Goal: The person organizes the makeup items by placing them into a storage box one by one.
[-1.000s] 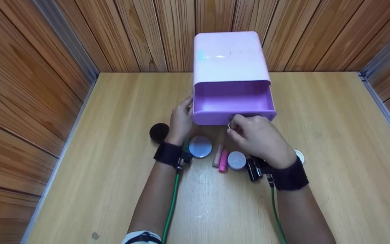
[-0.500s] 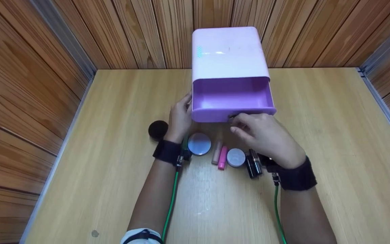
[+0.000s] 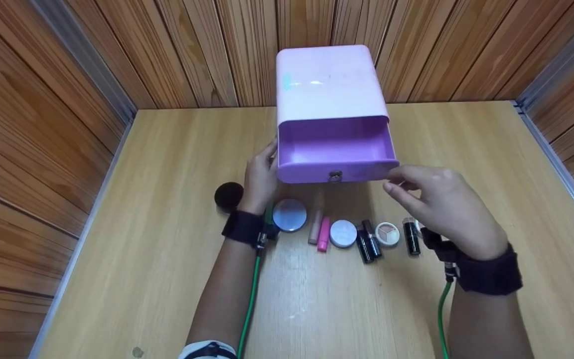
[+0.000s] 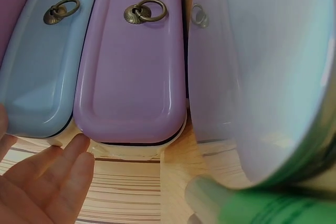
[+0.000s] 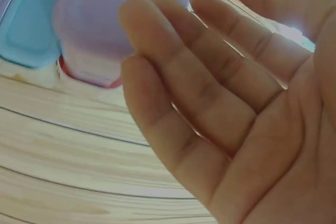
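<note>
A pink drawer box (image 3: 329, 82) stands toward the back of the table, its purple top drawer (image 3: 287, 173) pulled out, with nothing visible inside. A small ring handle (image 3: 335, 176) hangs on the drawer's front. My left hand (image 3: 261, 177) lies along the box's left side, fingers extended and partly hidden behind it. In the left wrist view, those fingertips reach the box's side beside a blue drawer (image 4: 42, 77) lower down. My right hand (image 3: 439, 204) is at the right end of the purple drawer's front, fingers loosely bent and holding nothing.
Before the box lie a black round item (image 3: 229, 196), a shiny round compact (image 3: 289, 215), a pink tube (image 3: 324, 234), a grey-lidded round container (image 3: 343, 233), black tubes (image 3: 365, 244) and a white three-part palette (image 3: 387, 234). Wood-panel walls (image 3: 247, 50) enclose the table.
My right hand has let go of the ring handle and moved right to the drawer's end, uncovering the palette and a black tube. The left hand stays at the box's side.
</note>
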Demonstrator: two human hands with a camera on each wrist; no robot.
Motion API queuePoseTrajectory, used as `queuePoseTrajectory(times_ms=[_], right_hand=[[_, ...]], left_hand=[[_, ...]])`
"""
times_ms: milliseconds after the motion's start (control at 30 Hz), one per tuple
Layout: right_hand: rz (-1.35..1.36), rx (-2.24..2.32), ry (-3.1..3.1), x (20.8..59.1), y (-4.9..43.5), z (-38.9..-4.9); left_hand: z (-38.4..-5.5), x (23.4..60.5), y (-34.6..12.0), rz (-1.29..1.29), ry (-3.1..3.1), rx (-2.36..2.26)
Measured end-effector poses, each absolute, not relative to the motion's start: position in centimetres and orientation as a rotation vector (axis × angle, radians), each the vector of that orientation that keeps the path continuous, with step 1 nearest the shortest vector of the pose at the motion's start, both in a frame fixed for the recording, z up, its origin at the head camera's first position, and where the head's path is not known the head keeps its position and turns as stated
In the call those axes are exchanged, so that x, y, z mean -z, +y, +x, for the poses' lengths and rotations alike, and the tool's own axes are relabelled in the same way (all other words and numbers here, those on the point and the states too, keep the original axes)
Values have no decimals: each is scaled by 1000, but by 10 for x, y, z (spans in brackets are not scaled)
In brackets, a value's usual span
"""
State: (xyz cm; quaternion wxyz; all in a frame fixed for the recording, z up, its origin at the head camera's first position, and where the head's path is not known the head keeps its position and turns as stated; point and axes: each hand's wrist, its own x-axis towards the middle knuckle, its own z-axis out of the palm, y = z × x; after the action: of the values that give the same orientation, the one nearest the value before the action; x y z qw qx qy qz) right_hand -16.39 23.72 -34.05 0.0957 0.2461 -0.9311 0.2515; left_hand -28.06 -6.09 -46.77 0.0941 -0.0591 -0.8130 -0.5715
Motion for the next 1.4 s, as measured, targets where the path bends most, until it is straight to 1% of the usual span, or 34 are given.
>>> queuePoseTrajectory(times_ms=[333,733,1167,1400], right_hand=[[721,-653,-2755,349,261,-157],[645,-583,-2893,383,297,-148],[571,-510,-3002,403,315,-147],[566,-481,-3060,421,326,-152]], left_hand=[[-281,469,-64,-184,-2411,1672],[-282,469,-61,-183,-2415,1661],[-282,472,-64,-204,-2395,1664],[-281,470,-64,-214,-2400,1635]])
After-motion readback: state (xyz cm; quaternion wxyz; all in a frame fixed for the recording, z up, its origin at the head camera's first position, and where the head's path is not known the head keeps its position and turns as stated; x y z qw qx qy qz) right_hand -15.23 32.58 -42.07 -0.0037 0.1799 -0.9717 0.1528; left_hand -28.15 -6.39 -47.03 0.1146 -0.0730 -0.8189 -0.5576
